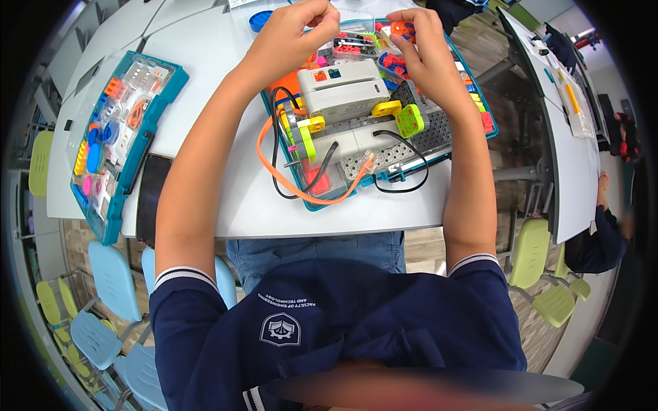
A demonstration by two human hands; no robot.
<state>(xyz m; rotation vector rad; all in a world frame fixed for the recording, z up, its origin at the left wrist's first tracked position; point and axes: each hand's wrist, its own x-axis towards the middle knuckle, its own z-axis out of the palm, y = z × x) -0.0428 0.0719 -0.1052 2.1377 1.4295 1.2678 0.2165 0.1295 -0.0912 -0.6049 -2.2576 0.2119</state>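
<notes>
My left hand (pixel 293 38) is raised over the far part of an open teal parts case (pixel 319 207), its thumb and fingers closed in a pinch. Whatever it may hold is too small to make out. To its right, my right hand (pixel 428 60) has thumb and fingers closed around an orange building piece (pixel 403 30). Between my forearms, a half-built model rests on the case, with a light grey brick-shaped unit (pixel 346 89) on top. Yellow connectors (pixel 386 108) and a lime green block (pixel 410 121) are on its sides. An orange cable (pixel 262 147) and black cables (pixel 419 152) loop from it.
A second teal case (pixel 130 164) with sorted colourful parts lies at the left of the white table (pixel 288 222), beside a dark phone-like slab (pixel 152 195). A blue round lid (pixel 260 20) sits at the far side. Blue chairs (pixel 113 277) and green chairs (pixel 531 253) stand around; another person (pixel 600 236) is at right.
</notes>
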